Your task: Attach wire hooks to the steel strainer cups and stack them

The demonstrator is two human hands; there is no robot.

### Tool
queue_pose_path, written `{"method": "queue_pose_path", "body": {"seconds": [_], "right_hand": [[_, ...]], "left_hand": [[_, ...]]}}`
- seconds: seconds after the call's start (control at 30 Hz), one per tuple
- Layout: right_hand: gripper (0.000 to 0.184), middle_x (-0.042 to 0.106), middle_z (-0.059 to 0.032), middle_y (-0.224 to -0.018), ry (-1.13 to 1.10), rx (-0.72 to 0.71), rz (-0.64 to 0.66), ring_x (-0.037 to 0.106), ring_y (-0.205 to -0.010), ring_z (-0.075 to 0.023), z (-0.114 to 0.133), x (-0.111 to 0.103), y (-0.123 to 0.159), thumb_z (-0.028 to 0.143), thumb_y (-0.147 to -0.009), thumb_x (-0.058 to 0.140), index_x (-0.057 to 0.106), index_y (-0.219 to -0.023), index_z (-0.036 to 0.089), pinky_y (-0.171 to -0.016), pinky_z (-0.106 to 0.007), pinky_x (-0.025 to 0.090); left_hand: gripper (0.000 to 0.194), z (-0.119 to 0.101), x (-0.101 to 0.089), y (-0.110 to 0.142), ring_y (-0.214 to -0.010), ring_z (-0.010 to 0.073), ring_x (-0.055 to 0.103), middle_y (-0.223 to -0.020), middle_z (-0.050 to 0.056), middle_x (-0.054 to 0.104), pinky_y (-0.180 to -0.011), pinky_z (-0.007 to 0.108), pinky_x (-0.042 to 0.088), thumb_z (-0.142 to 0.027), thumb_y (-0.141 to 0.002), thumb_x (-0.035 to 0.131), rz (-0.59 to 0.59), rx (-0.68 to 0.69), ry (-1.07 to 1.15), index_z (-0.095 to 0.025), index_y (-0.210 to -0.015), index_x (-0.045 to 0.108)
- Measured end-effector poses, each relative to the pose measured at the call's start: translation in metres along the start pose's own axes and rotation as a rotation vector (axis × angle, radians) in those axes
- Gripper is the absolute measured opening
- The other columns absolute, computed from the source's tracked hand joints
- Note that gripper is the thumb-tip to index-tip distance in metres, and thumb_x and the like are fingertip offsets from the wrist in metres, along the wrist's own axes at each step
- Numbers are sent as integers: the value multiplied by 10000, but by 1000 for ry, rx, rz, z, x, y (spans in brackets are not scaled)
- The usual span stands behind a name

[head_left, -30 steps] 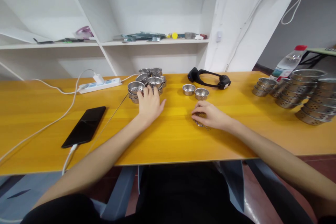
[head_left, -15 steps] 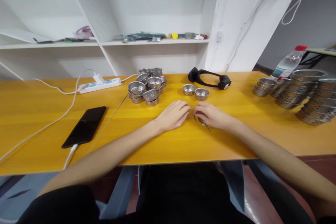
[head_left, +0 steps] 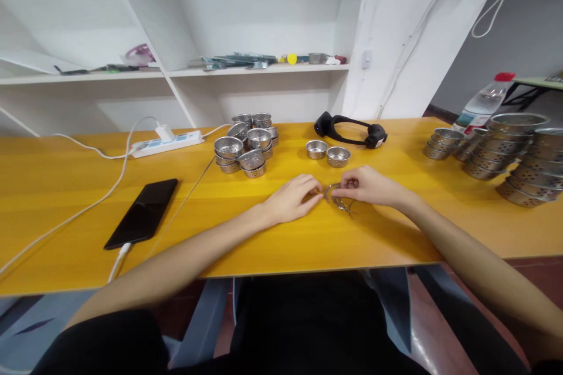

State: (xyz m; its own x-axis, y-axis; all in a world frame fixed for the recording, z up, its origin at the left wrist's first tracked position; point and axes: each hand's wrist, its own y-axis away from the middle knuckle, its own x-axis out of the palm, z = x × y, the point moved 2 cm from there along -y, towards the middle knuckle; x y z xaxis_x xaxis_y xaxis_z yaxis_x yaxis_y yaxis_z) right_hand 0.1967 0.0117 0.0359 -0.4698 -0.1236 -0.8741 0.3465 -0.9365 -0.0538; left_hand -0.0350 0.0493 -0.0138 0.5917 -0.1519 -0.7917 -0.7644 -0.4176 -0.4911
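Note:
A small heap of thin curved metal rings lies on the table in front of me, with some wire-like ends sticking out. My right hand is over its right side, thumb and fingers pinched on one of the rings. Just left of the heap rests my left hand, its thumb and bent fingers apart around a small gap, the fingertips close to the rings' left edge. Whether they touch it I cannot tell. Beyond the hands stand two shallow perforated metal cups, a left cup and a right cup.
Several perforated cups are piled at back left, and tall cup stacks stand at right beside a bottle. A black headset-like band lies behind. A phone, its cable and a power strip occupy the left.
My left hand has left the cup pile, where a tilted cup now shows on top at the front, and moved right to the rings. My right hand has lifted slightly, uncovering more of them.

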Motion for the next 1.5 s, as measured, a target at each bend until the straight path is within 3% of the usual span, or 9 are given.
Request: {"method": "queue_pose_path", "body": {"seconds": [0.33, 0.57, 0.8, 1.07, 1.27, 1.37, 1.5], "right_hand": [[201, 617, 6, -629, -35, 55, 119, 477, -560, -118, 9, -1, 3, 337, -829, 711, 734, -723, 167, -588, -277, 363], [153, 698, -10, -704, -99, 164, 194, 558, -627, -148, 6, -3, 4, 287, -749, 704, 781, -806, 167, -605, -277, 407], [94, 637, 9, -652, -70, 156, 212, 515, -596, -135, 7, -3, 5, 252, -714, 676, 724, -734, 174, -577, -274, 381], [125, 694, -19, -718, -142, 97, 156, 598, -651, -160, 7, -15, 8, 283, -736, 672, 709, -773, 170, -617, -279, 449], [112, 670, -3, -661, -351, 124, 109, 580, -586, -140, 9, -16, 10, 273, -743, 713, 653, -771, 182, -554, -260, 415], [154, 728, -26, -739, -450, 93, 89, 639, -650, -149, 12, -12, 9, 265, -730, 768, 659, -794, 179, -614, -262, 472], [173, 778, -49, -836, -578, 17, 131, 707, -753, -168, 17, -6, 7, 276, -758, 794, 675, -832, 175, -722, -290, 545]], "left_hand": [[162, 0, -1, 0, -929, 223, 604, -969, 60, 633, -884, 390, 530, -321, -1072, 531, 18, 1, 5, -193, -1050, 628], [154, 1, 0, 0, -940, 224, 606, -977, 60, 632, -894, 389, 527, -320, -1071, 536, 25, -4, 9, -195, -1047, 624], [152, 2, 0, 0, -933, 220, 597, -974, 57, 628, -887, 385, 522, -313, -1071, 537, 23, 0, 13, -193, -1040, 623], [152, 2, 0, 0, -931, 218, 600, -976, 55, 632, -887, 384, 528, -314, -1070, 542, 18, 5, 12, -192, -1051, 630], [155, 1, -1, 1, -946, 217, 620, -983, 55, 649, -899, 388, 543, -323, -1076, 541, 8, 12, 20, -198, -1065, 632], [205, 1, -1, 3, -920, 205, 630, -1061, 68, 674, -881, 380, 552, -352, -1076, 563, -29, -30, 51, -195, -1197, 617], [419, 2, -4, 6, -860, 183, 626, -1230, 104, 673, -845, 373, 570, -396, -1085, 567, -129, -74, 94, -210, -1453, 494]]}}
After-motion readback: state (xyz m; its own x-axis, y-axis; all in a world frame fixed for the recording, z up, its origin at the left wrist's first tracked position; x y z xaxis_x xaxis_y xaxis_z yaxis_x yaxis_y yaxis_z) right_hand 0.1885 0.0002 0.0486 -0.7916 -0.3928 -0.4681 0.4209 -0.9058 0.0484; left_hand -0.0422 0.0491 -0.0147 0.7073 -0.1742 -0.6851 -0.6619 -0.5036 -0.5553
